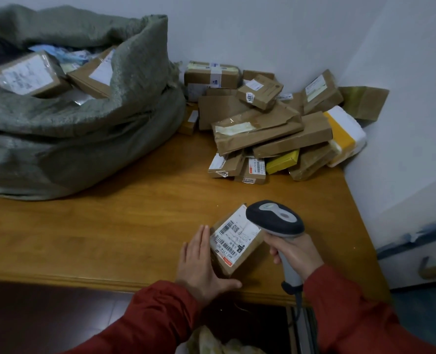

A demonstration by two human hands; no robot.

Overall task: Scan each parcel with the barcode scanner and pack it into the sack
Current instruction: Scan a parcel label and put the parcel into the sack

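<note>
A wooden table (135, 226) filled a white corner. Near its front edge the left hand (201, 261) pressed flat, fingers straight and together, against the parcel (234, 241). Just right of it, the right hand (296, 254) curled round the scanner (275, 221) handle, head over the label. Beyond the hands lay a pile (275, 129) of parcels. Far left, the open sack (84, 139) held others.

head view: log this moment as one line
phase: scan | left hand: flat against parcel, label up | right hand: grips barcode scanner over label | sack: open, parcels inside | pile: by wall
</note>
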